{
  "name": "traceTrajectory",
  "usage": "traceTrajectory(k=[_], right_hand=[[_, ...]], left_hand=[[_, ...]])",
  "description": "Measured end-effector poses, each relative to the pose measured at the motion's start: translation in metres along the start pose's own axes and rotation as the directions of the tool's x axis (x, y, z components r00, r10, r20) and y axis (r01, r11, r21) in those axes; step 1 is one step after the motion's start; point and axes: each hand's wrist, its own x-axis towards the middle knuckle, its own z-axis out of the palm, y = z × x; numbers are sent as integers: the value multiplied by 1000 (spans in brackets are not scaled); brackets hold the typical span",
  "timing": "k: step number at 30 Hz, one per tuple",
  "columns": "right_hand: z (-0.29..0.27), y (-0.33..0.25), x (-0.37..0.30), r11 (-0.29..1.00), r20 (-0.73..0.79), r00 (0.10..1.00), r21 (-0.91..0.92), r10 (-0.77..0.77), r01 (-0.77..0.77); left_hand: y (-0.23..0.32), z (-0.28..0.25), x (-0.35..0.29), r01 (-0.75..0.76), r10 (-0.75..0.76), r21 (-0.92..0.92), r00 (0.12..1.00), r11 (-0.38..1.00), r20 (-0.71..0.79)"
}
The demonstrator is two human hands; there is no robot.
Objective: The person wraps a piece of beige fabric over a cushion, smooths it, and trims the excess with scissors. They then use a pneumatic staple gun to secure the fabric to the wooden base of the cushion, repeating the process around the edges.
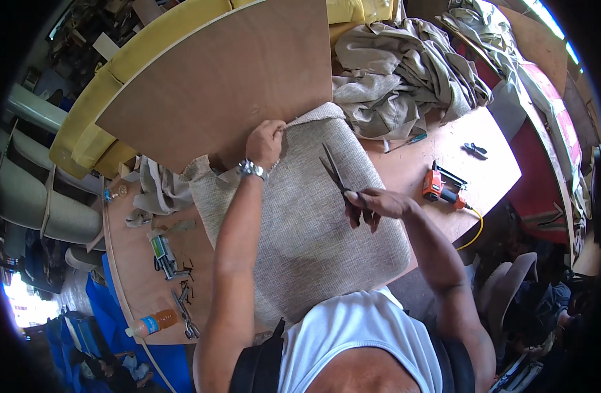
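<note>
The right hand (377, 202) held a pair of dark scissors (338, 175), blades slightly parted, above a beige, fabric-covered cushion (313, 229) that lay on the table (133, 262). The left hand (265, 142), fingers curled, was at the cushion's far edge, beside a plywood panel (235, 78); whether it gripped anything could not be told. An orange staple gun (434, 184) lay right of the cushion.

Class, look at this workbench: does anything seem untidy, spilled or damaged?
Mostly untidiness: small dark pieces lie scattered on the table's left side, and a fabric heap sits crumpled at upper right, unlike the smoother woven piece under the scissors. No spill shows.
</note>
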Motion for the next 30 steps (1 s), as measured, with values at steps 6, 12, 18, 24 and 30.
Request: traceTrajectory(k=[6, 12, 18, 24, 30], right_hand=[[-25, -32, 48, 955, -88, 974, -197, 207, -221], [-35, -52, 63, 872, -194, 945, -369, 265, -320], [-43, -46, 71, 796, -254, 947, -521, 198, -307], [-24, -38, 75, 806, -400, 906, -487, 136, -337], [-18, -24, 78, 853, -425, 899, -426, 107, -303]], left_hand=[[23, 36, -64, -214, 277, 236, 918, 948, -283], [31, 57, -89, -217, 277, 215, 911, 952, -307], [32, 69, -98, -287, 336, 212, 907, 934, -255], [15, 88, -108, -259, 285, 185, 950, 948, -127], [13, 96, -109, -88, 88, -2, 993, 996, -76]])
